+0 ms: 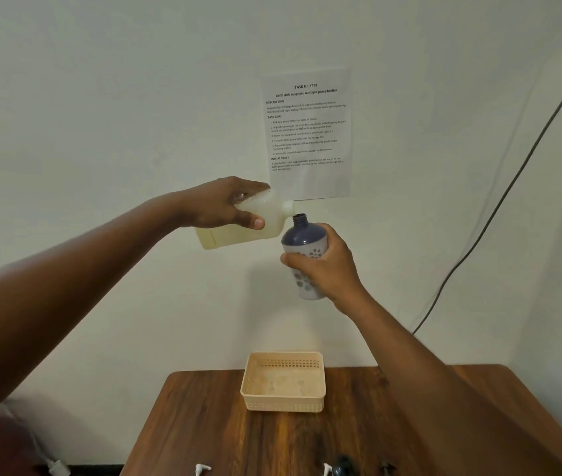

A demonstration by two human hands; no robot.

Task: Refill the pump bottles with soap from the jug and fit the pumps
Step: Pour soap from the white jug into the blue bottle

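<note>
Translucent plastic soap jug (238,231) tipped mid-frame, left hand (224,204) wrapped round it | spout over open blue-and-white floral pump bottle (303,255), gripped by right hand (327,269) | filling apparently underway | beige basket (284,403) below holds nothing; pumps unfitted.

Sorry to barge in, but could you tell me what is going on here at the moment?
A person is refilling a pump bottle. The left hand holds the jug of pale soap tipped on its side, its spout at the open neck of the blue and white bottle, which the right hand holds up in the air. No pump is fitted yet. Below, a beige basket sits on the wooden table, and a printed sheet hangs on the wall.
</note>
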